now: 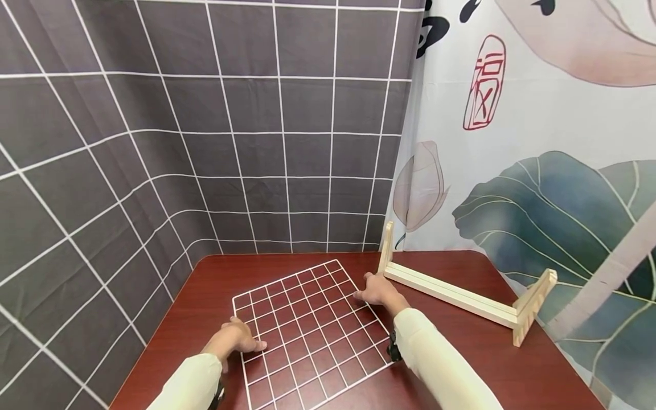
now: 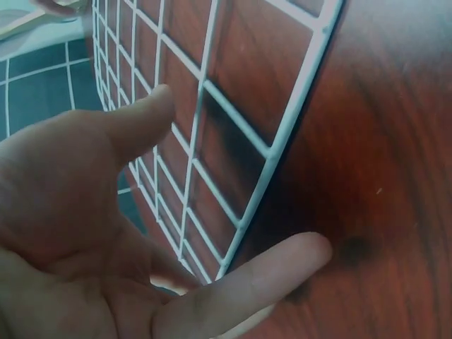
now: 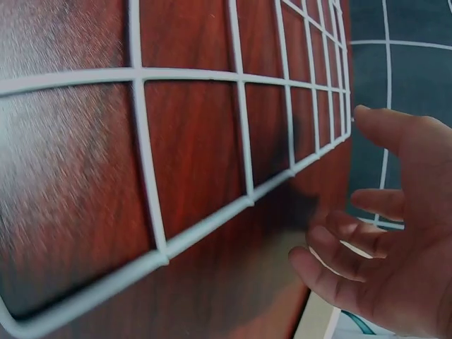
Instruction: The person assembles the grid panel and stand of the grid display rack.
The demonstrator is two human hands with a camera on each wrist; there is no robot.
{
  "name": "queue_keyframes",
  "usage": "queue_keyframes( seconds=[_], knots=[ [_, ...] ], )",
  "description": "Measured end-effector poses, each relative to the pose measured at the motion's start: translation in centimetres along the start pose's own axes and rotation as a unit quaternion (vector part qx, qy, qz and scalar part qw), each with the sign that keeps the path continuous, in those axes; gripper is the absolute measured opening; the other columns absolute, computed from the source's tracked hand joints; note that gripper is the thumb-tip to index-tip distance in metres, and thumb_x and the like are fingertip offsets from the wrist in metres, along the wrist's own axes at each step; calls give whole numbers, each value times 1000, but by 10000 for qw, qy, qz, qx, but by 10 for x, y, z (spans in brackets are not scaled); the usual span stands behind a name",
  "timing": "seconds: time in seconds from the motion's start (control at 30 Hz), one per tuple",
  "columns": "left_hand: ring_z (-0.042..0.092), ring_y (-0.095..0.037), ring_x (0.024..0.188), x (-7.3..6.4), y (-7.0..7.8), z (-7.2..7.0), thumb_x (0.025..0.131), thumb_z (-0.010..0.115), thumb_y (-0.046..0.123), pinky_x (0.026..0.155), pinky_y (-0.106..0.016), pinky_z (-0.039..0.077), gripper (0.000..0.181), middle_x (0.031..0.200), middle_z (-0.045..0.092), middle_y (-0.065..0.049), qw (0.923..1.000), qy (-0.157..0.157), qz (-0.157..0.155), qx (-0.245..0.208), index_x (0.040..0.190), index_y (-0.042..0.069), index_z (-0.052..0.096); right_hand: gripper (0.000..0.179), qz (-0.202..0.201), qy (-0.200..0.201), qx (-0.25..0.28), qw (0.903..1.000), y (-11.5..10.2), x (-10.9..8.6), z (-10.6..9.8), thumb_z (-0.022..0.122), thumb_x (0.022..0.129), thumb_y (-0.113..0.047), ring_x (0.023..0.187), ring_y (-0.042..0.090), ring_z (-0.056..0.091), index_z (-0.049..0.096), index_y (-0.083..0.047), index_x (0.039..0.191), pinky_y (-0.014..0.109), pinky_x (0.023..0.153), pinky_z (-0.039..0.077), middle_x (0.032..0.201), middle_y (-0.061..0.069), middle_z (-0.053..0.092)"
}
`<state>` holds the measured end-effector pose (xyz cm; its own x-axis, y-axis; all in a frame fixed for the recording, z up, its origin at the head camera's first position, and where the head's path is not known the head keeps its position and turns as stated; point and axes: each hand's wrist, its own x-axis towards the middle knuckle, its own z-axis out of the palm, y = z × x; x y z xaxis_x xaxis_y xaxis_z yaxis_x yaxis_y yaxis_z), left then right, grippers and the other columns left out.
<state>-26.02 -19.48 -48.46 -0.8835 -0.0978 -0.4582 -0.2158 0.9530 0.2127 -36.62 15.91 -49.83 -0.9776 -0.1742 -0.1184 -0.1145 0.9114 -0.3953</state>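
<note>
A white wire grid panel [image 1: 311, 336] lies flat on the dark red tabletop, turned at an angle. At its left edge is my left hand [image 1: 233, 339], thumb stretched over the mesh and fingers outside the rim. In the left wrist view, the thumb and fingers of the left hand [image 2: 106, 212] are spread around the panel's edge without closing on it. My right hand [image 1: 380, 292] is beside the panel's right edge near the far corner. The right wrist view shows its fingers relaxed, with a gap between the right hand [image 3: 417, 226] and the wire rim.
To the right stands a pale wooden frame [image 1: 451, 293], a long bar between two upright end pieces, close to my right hand. Behind the red table [image 1: 215, 279] hang a grey checked curtain [image 1: 307, 154] and a white curtain [image 1: 538, 125] with leaf and flower prints.
</note>
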Motion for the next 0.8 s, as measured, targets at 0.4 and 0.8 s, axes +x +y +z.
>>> queue_keyframes(
  seconds=[0.4,0.8],
  knots=[
    [66,-45,56,-12,2,17,85,80,36,50,-43,60,65,118,38,-52,9967,162,-29,-789,110,-20,56,75,204,-137,-176,9995,-13,2,19,76,87,-39,118,40,61,49,4,142,56,98,52,134,30,56],
    [65,-36,55,-12,5,23,77,83,24,45,-33,58,41,93,40,-31,9950,346,15,-941,77,-6,56,68,719,34,-312,9969,-28,2,34,81,82,-36,99,39,61,54,1,132,56,82,55,123,26,53]
  ],
)
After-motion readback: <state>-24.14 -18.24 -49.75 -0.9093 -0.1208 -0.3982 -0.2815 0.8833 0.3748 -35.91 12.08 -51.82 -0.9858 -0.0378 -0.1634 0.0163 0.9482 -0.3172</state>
